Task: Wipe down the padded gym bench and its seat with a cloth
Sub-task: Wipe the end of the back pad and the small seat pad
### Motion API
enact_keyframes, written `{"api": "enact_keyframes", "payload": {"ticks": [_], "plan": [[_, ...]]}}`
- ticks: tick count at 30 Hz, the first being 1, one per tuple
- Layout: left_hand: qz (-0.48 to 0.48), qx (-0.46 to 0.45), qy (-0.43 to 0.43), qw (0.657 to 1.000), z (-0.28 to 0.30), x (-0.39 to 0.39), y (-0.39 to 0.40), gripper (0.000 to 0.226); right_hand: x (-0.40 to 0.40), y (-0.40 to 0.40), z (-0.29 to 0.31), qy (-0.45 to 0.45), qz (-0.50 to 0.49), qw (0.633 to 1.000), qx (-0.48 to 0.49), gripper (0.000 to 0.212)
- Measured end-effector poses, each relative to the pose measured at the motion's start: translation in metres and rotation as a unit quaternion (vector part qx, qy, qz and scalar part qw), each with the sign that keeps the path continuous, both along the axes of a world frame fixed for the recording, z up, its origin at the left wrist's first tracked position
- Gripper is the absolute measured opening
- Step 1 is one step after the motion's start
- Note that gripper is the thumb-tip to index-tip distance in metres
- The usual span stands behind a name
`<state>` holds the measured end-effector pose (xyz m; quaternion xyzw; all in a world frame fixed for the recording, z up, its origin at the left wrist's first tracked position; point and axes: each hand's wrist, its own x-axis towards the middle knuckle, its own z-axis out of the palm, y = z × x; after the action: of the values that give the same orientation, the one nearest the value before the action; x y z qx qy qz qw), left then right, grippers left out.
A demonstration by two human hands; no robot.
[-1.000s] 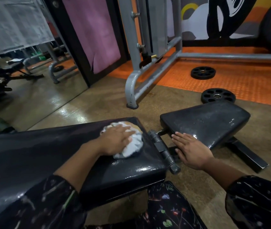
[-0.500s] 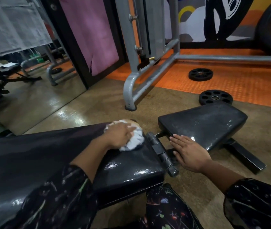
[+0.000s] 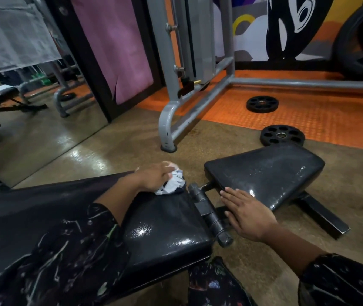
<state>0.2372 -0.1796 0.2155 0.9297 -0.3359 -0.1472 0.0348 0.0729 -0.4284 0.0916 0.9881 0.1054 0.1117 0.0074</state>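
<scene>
At the far left a mirror (image 3: 32,120) is seen against the wall, and in front of it the long bench pad (image 3: 165,228) lies with its long axis running from left to right. The left hand (image 3: 154,177) is closed around a crumpled white cloth (image 3: 171,186), which is pressed on the far right corner of this pad, close to its end edge. Just to the right of the cloth the hinge bar (image 3: 207,214) is found, and beyond it the seat (image 3: 264,175) continues in the same line, tilted a little. The right hand (image 3: 248,214) is laid flat with fingers spread and together on nothing; it rests on the near edge of the seat and holds no object. The seat is therefore to the right of the cloth, and the right hand is nearer to it, but the cloth is kept in the left. It is judged that the seat is not yet wiped. Two weight plates (image 3: 282,136) lie on the floor behind. No containers are seen.
</scene>
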Motion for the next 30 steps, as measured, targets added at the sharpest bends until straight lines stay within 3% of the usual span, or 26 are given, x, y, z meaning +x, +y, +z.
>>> {"api": "enact_keyframes", "payload": {"ticks": [3,6,10,14,18,22,25,30], "plan": [[-0.112,-0.002,0.045,0.993,-0.003,-0.019,0.002,0.039,0.001,-0.003,-0.003,0.000,-0.001,1.000,0.002,0.052],[-0.115,-0.023,0.136,0.984,0.009,-0.013,0.020,0.039,-0.003,0.007,-0.007,0.001,-0.001,1.000,0.008,0.053],[-0.038,-0.015,0.068,0.997,0.005,0.010,0.020,0.042,-0.004,0.007,-0.007,-0.004,-0.003,1.000,0.006,0.051],[-0.010,0.053,-0.030,0.998,-0.009,0.006,-0.008,0.045,0.002,-0.002,-0.008,-0.003,0.007,1.000,0.001,0.051],[-0.121,0.108,-0.051,0.986,-0.012,-0.030,-0.023,0.047,0.004,-0.005,-0.004,-0.002,0.000,1.000,-0.004,0.050],[-0.209,0.070,-0.022,0.975,-0.001,-0.058,0.003,0.051,0.004,0.003,-0.002,0.011,-0.002,1.000,-0.004,0.050],[-0.163,0.042,-0.054,0.984,0.005,-0.033,0.020,0.054,0.002,-0.003,0.001,0.005,-0.012,1.000,-0.013,0.052],[-0.047,0.117,-0.066,0.990,-0.006,-0.047,0.011,0.052,0.000,0.001,-0.001,0.018,-0.002,1.000,-0.003,0.058]]}}
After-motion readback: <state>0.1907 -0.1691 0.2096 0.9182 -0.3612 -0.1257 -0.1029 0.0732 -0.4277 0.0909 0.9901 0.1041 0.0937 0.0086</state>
